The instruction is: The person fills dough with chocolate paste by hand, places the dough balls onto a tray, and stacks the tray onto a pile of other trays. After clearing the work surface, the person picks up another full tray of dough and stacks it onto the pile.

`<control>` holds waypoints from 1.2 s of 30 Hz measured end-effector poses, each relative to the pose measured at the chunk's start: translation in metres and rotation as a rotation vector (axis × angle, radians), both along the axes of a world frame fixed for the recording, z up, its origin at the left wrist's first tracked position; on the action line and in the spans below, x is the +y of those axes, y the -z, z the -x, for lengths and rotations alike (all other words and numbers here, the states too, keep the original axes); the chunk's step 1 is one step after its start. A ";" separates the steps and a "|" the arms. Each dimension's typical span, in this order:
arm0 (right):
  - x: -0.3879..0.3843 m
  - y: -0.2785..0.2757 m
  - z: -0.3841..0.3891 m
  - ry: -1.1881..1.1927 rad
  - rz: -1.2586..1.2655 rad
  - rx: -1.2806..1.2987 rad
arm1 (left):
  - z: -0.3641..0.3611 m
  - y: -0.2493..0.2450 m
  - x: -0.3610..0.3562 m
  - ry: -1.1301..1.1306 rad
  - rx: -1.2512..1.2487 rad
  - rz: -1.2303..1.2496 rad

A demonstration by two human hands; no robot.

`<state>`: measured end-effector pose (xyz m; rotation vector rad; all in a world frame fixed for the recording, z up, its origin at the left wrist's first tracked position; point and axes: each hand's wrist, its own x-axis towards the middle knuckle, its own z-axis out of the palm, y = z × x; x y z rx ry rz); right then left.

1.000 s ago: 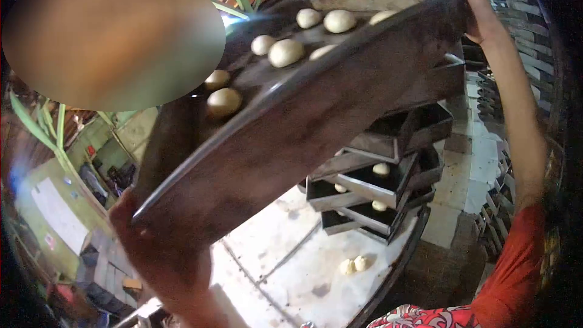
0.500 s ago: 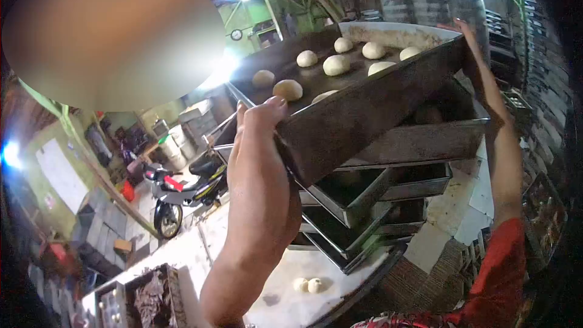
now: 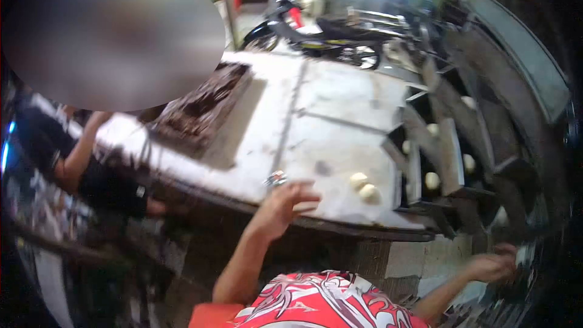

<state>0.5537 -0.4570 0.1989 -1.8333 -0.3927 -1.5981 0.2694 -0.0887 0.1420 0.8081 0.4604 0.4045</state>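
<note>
My left hand (image 3: 282, 209) is above the near edge of the white table (image 3: 340, 97), its fingers apart and nothing in them. Just beyond its fingertips lies a small shiny item (image 3: 276, 178), too blurred to name. Two pale dough balls (image 3: 363, 187) touch each other on the table to its right. My right hand (image 3: 495, 264) hangs low at the right, below the stack of metal trays (image 3: 452, 158); motion smears its fingers. Dough balls show inside several of the stacked trays, which lie crisscrossed at the table's right end.
A tray of dark brown material (image 3: 203, 109) rests on the table's left part. Behind it at the left, a person's arm (image 3: 79, 152) reaches over the table edge. A motorcycle (image 3: 328, 33) stands beyond the table. Floor tiles (image 3: 413, 259) show below.
Both hands have let go of the tray of dough balls, which now appears on top of the stack. My hands have dropped and moved apart, and the view has turned down and left.
</note>
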 end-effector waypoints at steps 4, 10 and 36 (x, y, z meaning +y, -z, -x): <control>0.214 0.099 0.117 -1.165 -0.062 1.439 | 0.169 0.155 -0.076 -0.375 0.532 0.339; 0.382 0.200 0.168 -1.022 0.689 1.184 | 0.297 0.188 -0.094 -0.737 0.721 0.141; 0.440 0.003 0.215 -2.462 0.666 0.575 | 0.140 -0.042 0.063 -0.852 0.304 -1.305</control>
